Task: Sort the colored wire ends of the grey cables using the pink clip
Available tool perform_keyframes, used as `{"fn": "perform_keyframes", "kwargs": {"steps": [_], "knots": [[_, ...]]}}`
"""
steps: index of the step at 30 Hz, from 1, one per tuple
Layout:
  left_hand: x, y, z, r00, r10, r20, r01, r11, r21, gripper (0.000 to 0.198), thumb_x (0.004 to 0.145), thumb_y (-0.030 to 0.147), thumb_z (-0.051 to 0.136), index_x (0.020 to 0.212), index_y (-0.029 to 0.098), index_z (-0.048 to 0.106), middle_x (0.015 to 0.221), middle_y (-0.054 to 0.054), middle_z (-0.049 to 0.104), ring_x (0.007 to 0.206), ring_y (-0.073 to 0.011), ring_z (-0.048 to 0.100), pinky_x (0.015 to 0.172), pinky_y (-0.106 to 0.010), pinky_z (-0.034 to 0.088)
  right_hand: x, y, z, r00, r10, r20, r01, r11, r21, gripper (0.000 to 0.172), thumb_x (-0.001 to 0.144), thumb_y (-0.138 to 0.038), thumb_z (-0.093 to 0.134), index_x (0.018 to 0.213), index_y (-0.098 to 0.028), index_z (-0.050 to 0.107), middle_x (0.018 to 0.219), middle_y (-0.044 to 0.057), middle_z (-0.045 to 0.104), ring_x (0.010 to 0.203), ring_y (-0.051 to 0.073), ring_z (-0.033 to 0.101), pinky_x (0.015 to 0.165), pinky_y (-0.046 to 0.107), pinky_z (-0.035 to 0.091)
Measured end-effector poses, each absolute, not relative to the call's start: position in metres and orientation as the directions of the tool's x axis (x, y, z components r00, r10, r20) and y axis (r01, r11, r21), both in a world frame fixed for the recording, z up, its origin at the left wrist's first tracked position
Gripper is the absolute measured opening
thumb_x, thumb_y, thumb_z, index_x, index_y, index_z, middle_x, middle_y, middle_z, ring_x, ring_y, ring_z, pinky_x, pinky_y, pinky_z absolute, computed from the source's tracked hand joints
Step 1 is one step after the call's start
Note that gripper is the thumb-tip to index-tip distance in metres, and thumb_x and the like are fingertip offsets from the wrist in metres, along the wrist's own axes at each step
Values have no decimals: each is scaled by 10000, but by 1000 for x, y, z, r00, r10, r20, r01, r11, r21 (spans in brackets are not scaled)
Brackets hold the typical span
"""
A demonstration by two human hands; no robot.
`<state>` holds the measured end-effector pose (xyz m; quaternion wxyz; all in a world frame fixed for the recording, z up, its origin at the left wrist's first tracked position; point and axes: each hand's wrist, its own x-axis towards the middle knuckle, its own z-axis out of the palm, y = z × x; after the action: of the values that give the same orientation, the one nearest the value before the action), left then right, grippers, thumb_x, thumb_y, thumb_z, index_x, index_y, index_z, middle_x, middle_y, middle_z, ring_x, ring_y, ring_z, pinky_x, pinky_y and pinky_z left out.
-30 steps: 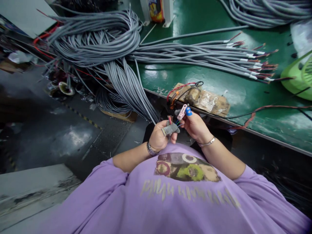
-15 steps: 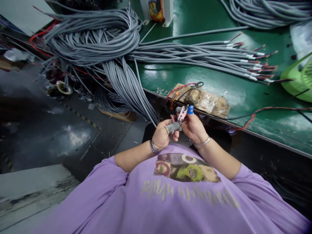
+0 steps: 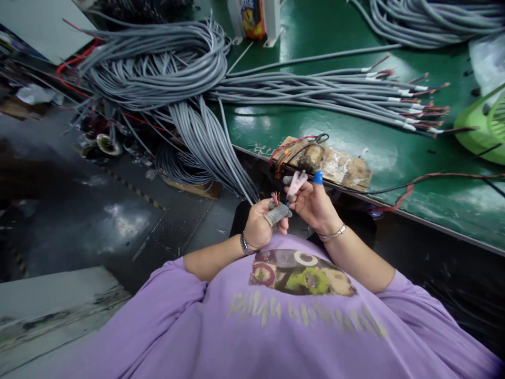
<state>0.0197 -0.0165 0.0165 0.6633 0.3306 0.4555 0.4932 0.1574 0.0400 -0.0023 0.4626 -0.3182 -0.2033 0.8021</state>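
My left hand (image 3: 258,226), its thumb in a grey finger cover (image 3: 277,213), is closed around thin coloured wires (image 3: 275,198), mostly reddish, whose ends stick up past the fingers. To its right, my right hand (image 3: 315,206) grips a small pale-pink clip-like tool (image 3: 297,182) between thumb and fingers. A blue cover (image 3: 317,177) wraps the right thumb tip. The tool's exact kind is not clear. Both hands are close together in front of my body, below the bench edge. Most of what the left fingers hold is hidden.
A big coil of grey cable (image 3: 158,68) lies on the green bench (image 3: 276,123), several stripped ends fanned right. A stained wooden block (image 3: 339,166) with wires sits at the near edge. A green plastic fan-like object (image 3: 483,126) stands right. More cable (image 3: 434,23) lies behind.
My right hand has drawn slightly right and away from the left, and the pink tool has turned. My left hand has shifted a little left and down, still gripping the wires.
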Motion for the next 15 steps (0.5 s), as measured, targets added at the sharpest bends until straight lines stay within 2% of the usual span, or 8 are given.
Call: {"fn": "perform_keyframes", "kwargs": {"steps": [4, 8, 12, 15], "knots": [[22, -16, 13, 35, 968, -249, -294, 248, 923, 377, 692, 498, 761, 730, 151, 619, 520, 21, 625, 367, -85, 519, 362, -202, 431, 156, 39, -4, -289, 912, -292, -627, -411, -662, 469, 771, -652, 676, 736, -186, 641, 666, -12, 608, 556, 90, 476, 523, 233, 396], [24, -11, 7, 4, 975, -222, -268, 215, 939, 359, 721, 487, 740, 772, 151, 626, 543, 20, 639, 382, -84, 536, 373, -195, 445, 152, 39, -11, -245, 934, -261, -622, -358, -696, 484, 764, -671, 671, 761, -187, 660, 664, -13, 608, 553, 89, 510, 521, 232, 416], [24, -8, 2, -11, 975, -222, -224, 214, 951, 379, 729, 514, 727, 799, 156, 626, 560, 19, 649, 413, -101, 580, 409, -208, 493, 149, 44, -14, -296, 904, -308, -654, -427, -625, 496, 722, -690, 696, 795, -200, 670, 733, -1, 673, 589, 111, 576, 534, 244, 465], [24, -8, -1, -12, 976, -218, -196, 212, 957, 400, 726, 535, 725, 796, 157, 616, 564, 13, 653, 422, -105, 592, 415, -207, 495, 147, 47, -12, -291, 894, -340, -685, -443, -578, 446, 720, -640, 733, 798, -205, 671, 710, -7, 682, 584, 115, 582, 530, 242, 473]]}}
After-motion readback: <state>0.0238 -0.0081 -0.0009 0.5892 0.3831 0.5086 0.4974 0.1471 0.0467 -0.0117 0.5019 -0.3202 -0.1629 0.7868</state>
